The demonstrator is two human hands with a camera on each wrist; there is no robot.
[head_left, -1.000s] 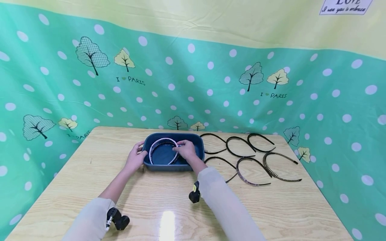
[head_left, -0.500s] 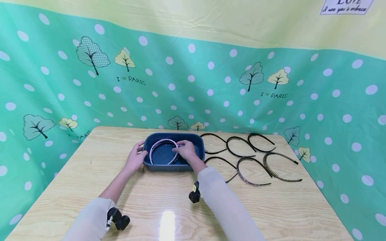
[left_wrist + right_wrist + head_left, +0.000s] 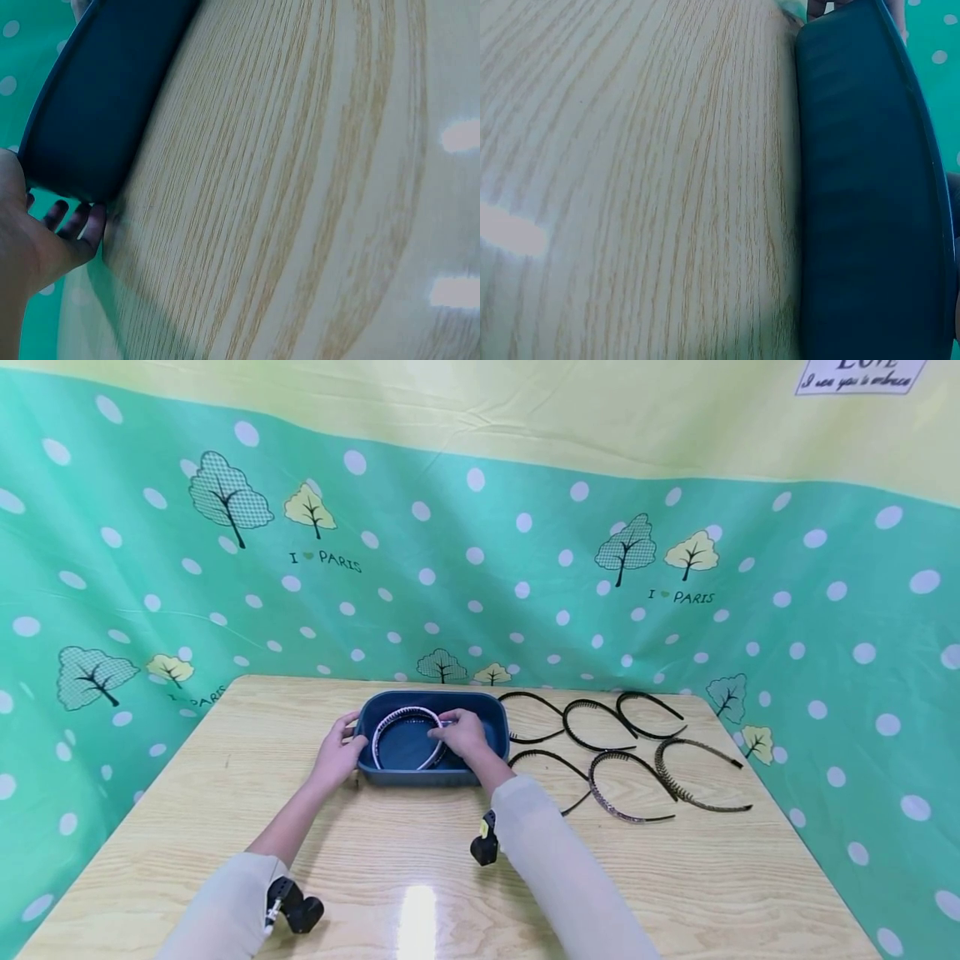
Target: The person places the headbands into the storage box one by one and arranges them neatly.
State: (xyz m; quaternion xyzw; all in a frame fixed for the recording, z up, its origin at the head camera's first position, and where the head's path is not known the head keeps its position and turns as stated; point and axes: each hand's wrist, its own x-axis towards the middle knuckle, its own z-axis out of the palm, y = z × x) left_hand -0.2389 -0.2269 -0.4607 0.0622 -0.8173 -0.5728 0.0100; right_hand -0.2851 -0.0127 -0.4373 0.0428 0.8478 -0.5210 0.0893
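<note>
A dark blue plastic basin (image 3: 420,778) stands near the back of the table. My left hand (image 3: 335,756) grips its left end, thumb at the rim and fingers against the outer wall, as the left wrist view of that hand (image 3: 45,247) also shows. Inside the basin is a pale, pinkish headband (image 3: 377,747) with dark teeth, curved side to the back left. My right hand (image 3: 463,735) reaches over the front rim and pinches the headband's right side. The basin's outer wall (image 3: 870,187) fills much of the right wrist view, with the headband hidden there.
Several headbands lie in two loose rows right of the basin on the wooden table (image 3: 375,877). Among them are a glittery headband (image 3: 609,810) and a brown-gold headband (image 3: 670,785); others are black. A green dotted curtain (image 3: 510,568) hangs directly behind the table.
</note>
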